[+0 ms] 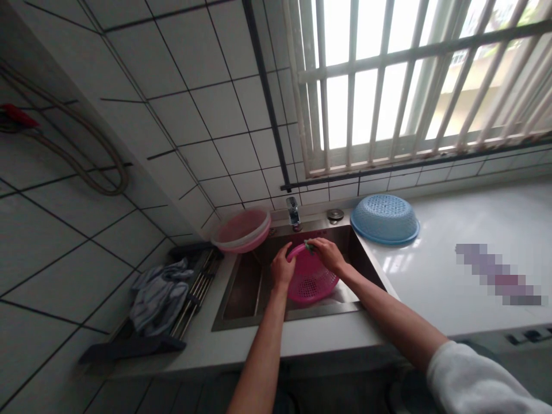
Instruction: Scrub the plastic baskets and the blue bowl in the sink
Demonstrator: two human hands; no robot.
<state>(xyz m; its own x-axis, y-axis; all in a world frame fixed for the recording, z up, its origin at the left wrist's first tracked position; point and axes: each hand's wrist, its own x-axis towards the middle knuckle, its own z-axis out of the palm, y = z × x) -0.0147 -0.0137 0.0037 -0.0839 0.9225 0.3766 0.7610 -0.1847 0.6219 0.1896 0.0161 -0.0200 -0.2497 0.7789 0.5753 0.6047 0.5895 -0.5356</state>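
Observation:
A pink perforated colander (311, 280) is held tilted inside the steel sink (241, 287). My left hand (282, 269) grips its left rim, fingers curled round the edge. My right hand (328, 254) is closed on a small dark green scrubbing pad (309, 246) pressed against the colander's top rim. Both forearms reach in from the lower edge of the view.
A tap (294, 214) stands behind the sink. A pink basin (242, 230) rests at the sink's back left corner. A blue colander (384, 219) lies upside down on the white counter (452, 270) to the right. A dish rack with a grey cloth (159, 296) stands left.

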